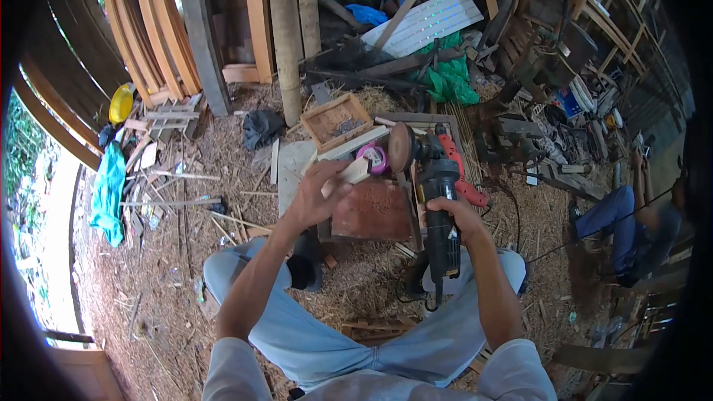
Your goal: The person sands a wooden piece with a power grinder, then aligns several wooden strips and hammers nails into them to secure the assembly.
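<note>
My left hand [321, 191] is closed round a short pale piece of wood [356, 171], its far end near the sanding disc. My right hand [459, 217] grips the dark body of an angle grinder [440, 186], which stands upright in view with its round brown disc [401, 146] at the top left. A pink roll [373, 157] lies just beyond the wood piece. Below them is a reddish-brown block [371, 209] on the low work surface. A red power tool [462, 171] lies right of the grinder.
A wooden box [336, 122] with small metal bits sits beyond the hands. Planks [186, 37] lean at the back left. A black bag [261, 129] lies on the shavings-covered ground [178, 252]. Another person [639, 219] sits at the right, beside scattered tools.
</note>
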The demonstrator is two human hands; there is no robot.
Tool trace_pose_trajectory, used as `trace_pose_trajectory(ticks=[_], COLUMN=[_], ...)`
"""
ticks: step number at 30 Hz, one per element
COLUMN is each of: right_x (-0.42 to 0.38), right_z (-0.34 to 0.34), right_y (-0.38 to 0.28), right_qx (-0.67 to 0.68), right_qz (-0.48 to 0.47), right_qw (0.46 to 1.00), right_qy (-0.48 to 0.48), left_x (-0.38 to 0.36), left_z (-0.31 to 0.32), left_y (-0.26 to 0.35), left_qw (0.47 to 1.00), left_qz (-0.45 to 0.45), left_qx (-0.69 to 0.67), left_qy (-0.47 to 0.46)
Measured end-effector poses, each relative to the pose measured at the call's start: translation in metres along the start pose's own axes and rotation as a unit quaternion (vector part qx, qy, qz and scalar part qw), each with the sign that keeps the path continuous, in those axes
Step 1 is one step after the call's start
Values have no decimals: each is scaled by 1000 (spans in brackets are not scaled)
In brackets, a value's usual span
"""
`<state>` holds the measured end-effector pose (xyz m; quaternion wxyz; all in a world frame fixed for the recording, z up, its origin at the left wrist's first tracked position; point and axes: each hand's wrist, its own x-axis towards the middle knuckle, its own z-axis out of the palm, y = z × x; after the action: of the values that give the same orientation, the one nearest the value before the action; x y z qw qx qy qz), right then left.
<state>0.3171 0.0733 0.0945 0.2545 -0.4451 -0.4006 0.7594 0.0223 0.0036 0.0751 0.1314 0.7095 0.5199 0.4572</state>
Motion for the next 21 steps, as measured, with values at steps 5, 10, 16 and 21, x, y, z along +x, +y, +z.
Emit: trace_pose_trajectory(ticks=[5, 10, 16, 21], right_x=[-6, -11, -9, -10], right_z=[-5, -6, -7, -5], right_y=[-6, -4, -4, -5], right_qx=[-7, -9, -17, -11], right_qz=[1, -13, -11, -2], right_qw=[1000, 1000, 1000, 1000], right_qy=[10, 11, 7, 15], left_x=[9, 5, 8, 4], left_z=[-7, -10, -15, -9], left_y=[29, 44, 64, 53], left_qw=[982, 934, 898, 898], left_qz=[-40, -124, -114, -143], left_qx=[-178, -330, -418, -410], left_qy=[-40, -62, -79, -71])
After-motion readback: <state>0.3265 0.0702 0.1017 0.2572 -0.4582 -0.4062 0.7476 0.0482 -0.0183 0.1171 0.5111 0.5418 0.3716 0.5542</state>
